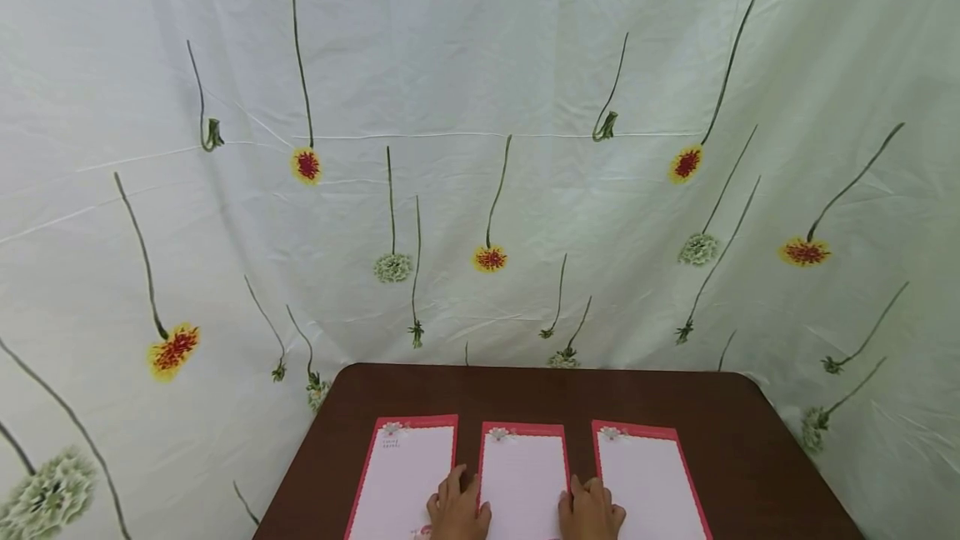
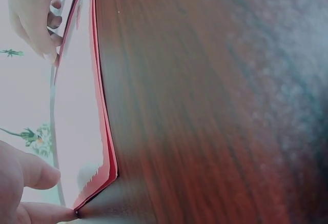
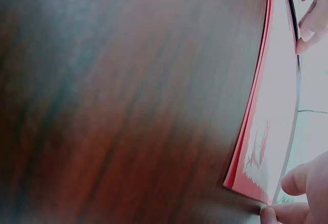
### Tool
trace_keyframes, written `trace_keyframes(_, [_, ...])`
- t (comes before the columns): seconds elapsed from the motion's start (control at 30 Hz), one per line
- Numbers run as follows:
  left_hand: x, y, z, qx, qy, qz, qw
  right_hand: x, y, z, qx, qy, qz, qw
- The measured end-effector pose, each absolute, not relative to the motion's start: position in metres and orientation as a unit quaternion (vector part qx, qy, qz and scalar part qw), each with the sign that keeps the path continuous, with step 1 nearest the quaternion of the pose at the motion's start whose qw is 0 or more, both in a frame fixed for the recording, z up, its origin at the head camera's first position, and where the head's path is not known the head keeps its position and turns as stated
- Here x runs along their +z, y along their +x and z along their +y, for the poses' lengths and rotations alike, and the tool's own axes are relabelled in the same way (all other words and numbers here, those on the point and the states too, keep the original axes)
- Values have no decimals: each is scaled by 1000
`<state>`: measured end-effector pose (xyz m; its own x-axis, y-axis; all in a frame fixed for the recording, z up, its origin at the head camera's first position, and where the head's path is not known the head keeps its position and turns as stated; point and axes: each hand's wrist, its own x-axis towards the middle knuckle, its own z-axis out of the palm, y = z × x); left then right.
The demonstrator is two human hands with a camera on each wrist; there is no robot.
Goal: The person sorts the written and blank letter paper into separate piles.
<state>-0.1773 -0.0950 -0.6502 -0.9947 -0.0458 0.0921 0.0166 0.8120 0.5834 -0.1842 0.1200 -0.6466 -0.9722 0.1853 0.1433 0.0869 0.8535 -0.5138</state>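
Three white sheets with red borders and a flower at the top lie side by side in the head view: the left sheet (image 1: 408,473), the middle sheet (image 1: 522,469) and the right sheet (image 1: 648,482). My left hand (image 1: 459,507) is at the middle sheet's left edge, over the left sheet's side. At the opposite edge is my right hand (image 1: 591,511), overlapping the right sheet. Both wrist views show thumb and finger spread apart at a near corner of the middle sheet (image 2: 79,116), fingertips right at its edge. Its red edge looks layered.
A dark brown wooden table (image 1: 555,394) carries the sheets. Behind it hangs a pale cloth (image 1: 450,65) printed with flowers and stems. Small writing shows near the top of the left sheet.
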Motion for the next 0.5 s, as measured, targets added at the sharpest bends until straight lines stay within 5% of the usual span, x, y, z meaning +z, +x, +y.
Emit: trace_keyframes(0.5, [-650, -177, -94, -325, 9, -945, 37, -648, -186, 116, 268, -80, -955, 95])
